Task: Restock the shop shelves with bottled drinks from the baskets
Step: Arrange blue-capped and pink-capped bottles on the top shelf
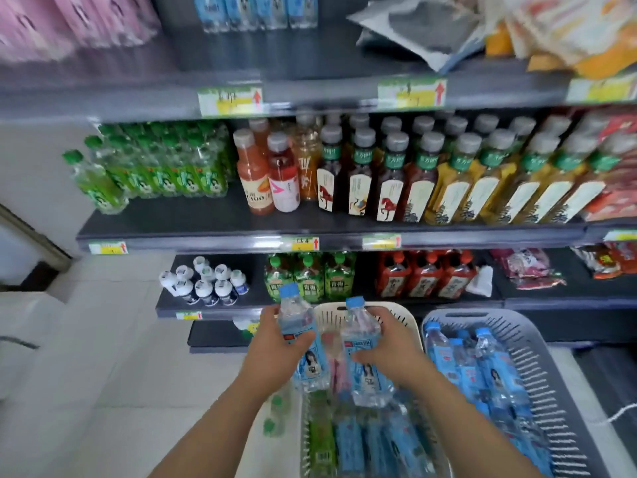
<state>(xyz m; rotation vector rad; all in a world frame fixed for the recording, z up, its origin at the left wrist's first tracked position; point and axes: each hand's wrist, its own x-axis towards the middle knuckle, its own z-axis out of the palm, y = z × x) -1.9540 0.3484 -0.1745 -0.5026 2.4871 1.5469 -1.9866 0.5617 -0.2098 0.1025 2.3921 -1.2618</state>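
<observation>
My left hand (275,343) grips a clear bottle with a blue cap and blue label (303,339), held upright above the white basket (400,313). My right hand (389,343) grips a second blue-capped bottle (362,357) right beside it. Both bottles hang over the basket, which holds several more blue-label bottles (372,439) plus a pink and a green one. A grey basket (531,343) to the right holds several more blue-label bottles (482,367). On the top shelf, a row of the same blue bottles (255,10) stands at the back.
The middle shelf (206,232) carries green bottles, juice and tea bottles in rows. The lower shelf (206,307) has small white-capped bottles, green and red drink packs, and snack packets further right. Snack bags lie on the top shelf at right. White tiled floor spreads to the left.
</observation>
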